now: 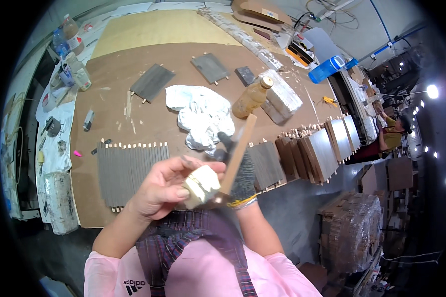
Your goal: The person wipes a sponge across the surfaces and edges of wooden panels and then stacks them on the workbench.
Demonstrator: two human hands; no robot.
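My left hand [163, 190] is bare, its fingers closed around a cream-white folded pad [201, 186] in front of my apron. Just right of it, my right hand [242, 173] wears a dark knitted glove with a yellow cuff edge. It grips a brown wooden panel [240, 153], held tilted and seen nearly edge-on. The pad is close to the panel's lower end; whether they touch I cannot tell. Beyond my hands lies a crumpled white rag [200, 119]. A cloudy yellowish bottle [251, 99] stands to the right of the rag.
Grey panels with dowel ends stand in a row [134, 171] at left; more panels [314, 151] are stacked at right. Two grey panels [153, 82] [210, 68] lie farther back. A whitish block [281, 96] sits behind the bottle. Another person [394, 133] is at far right.
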